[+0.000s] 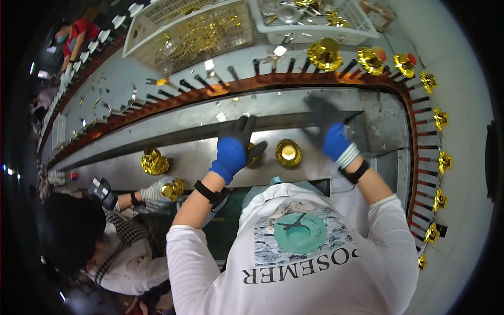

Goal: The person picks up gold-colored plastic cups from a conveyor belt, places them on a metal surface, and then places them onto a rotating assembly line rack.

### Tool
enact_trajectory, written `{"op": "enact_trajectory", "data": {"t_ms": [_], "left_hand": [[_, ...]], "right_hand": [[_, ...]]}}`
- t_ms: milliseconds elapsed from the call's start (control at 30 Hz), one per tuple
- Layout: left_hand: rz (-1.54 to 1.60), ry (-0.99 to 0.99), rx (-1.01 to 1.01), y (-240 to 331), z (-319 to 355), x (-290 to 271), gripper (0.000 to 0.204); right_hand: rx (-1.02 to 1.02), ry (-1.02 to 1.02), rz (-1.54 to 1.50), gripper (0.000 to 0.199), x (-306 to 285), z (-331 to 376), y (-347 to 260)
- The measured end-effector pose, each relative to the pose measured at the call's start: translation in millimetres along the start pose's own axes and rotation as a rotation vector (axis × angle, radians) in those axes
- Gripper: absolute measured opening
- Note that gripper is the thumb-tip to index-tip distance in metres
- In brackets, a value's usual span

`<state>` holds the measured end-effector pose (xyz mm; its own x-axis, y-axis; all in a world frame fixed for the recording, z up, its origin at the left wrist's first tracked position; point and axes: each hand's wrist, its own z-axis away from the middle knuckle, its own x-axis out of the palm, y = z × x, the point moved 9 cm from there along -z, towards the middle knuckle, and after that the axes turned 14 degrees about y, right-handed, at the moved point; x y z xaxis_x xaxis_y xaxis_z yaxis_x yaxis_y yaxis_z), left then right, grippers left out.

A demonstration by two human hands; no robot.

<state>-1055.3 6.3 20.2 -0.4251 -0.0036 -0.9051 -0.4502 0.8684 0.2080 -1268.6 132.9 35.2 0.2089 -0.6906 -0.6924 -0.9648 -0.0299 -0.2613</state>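
My left hand (235,144), in a blue and black glove, is over the steel bench with its fingers stretched out and its thumb apart. Under its thumb and palm shows part of a shiny gold piece (253,158); the glove hides most of it. Just to the right, a gold cup-shaped piece with a ruffled rim (289,153) sits on the bench between my hands. My right hand (326,128), gloved alike, is smeared by motion beyond that piece, near the bench's raised back ledge. Its fingers cannot be made out.
Behind the bench runs a brown conveyor (252,82) with black pegs, curving down the right side. Gold pieces (324,54) sit on several pegs. White crates (189,37) of parts stand beyond. At left, a co-worker's gloved hand holds a gold piece (173,190); another (154,161) stands nearby.
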Motion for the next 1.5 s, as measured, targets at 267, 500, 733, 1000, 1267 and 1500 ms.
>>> {"op": "enact_trajectory", "data": {"t_ms": [267,500,733,1000,1267,1500], "left_hand": [[0.134,0.341,0.286,96,-262,-43,0.065],[0.03,0.147,0.25,75,-249,-13,0.041],[0.24,0.086,0.073,-3,-78,-59,0.047],[0.043,-0.296,-0.121,-72,67,81,0.051],[0.019,-0.005,0.052,-3,-7,4,0.088],[0.223,0.309,0.396,143,-213,-78,0.075]], "right_hand": [[0.477,0.032,0.117,0.066,-59,-130,228],[0.209,0.126,0.213,0.054,-60,-136,159],[0.272,0.015,-0.336,0.053,-62,-56,-5],[0.123,-0.492,-0.085,0.059,98,88,-37],[0.007,0.011,-0.088,0.066,-17,4,19],[0.26,0.31,0.569,0.068,-141,-134,241]]}}
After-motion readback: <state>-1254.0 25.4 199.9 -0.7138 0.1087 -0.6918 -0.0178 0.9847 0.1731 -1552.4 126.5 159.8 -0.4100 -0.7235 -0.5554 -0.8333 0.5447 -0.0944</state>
